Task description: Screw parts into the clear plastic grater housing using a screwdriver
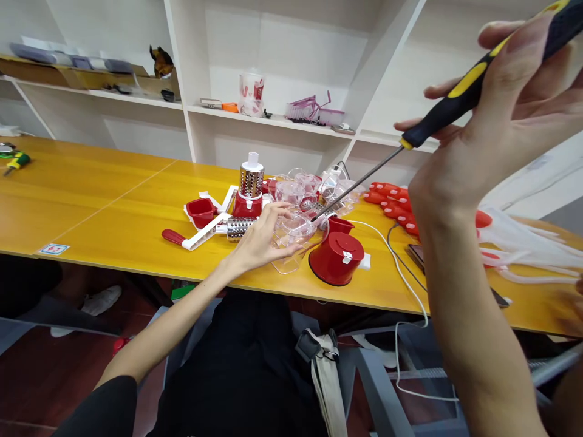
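Note:
My right hand (510, 103), raised at the upper right, is closed round the black and yellow handle of a long screwdriver (464, 91). Its thin shaft slants down to the left, and the tip meets or overlaps a clear plastic part (291, 227). My left hand (262, 237) grips that clear part from its left side, thumb below and fingers above. Just right of it a red cup-shaped base (339, 258) lies on the table. Left of my hand are a metal grater drum (239, 229), a white crank with a red handle (195, 238) and an upright drum grater (250, 185).
Several more clear parts (296, 185) lie behind my left hand on the yellow table (113, 200). Red-tipped white items (392, 203) and a white cable (405, 282) are to the right. White shelves (273, 121) rise behind. Part of another person's hand (569, 303) shows at the right edge.

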A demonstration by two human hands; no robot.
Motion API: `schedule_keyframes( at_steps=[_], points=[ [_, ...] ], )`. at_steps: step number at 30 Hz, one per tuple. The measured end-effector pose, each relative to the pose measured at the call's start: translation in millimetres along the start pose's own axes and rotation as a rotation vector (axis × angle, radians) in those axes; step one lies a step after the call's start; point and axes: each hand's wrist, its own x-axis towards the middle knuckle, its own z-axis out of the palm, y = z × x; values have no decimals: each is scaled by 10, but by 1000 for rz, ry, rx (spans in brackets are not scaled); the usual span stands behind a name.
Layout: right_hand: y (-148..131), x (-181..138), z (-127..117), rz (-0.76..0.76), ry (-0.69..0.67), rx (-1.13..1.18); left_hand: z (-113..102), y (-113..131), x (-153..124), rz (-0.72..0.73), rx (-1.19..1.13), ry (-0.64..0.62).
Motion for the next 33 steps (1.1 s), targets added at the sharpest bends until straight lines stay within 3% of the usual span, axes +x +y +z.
schedule_keyframes(
  at_steps=[2,6,10,17,23,27,33],
  points=[
    [-49,-41,80,-189,176,-36,-100,-28,30,-3,-13,-122],
    [-181,-125,259,-192,111,-92,-183,-82,50,-27,-43,-211],
    [-269,-164,385,-182,71,-143,-58,-160,9,-67,-154,-142],
    [-344,-102,503,3,9,-97,143,-308,-63,-137,-246,-53],
    [-165,21,540,115,-193,23,184,-327,-86,-150,-273,-23],
    [-78,73,530,228,-197,21,200,-309,-90,-163,-286,-24],
    [-233,80,494,14,-99,-197,204,-291,-93,-164,-237,-10]
  ],
)
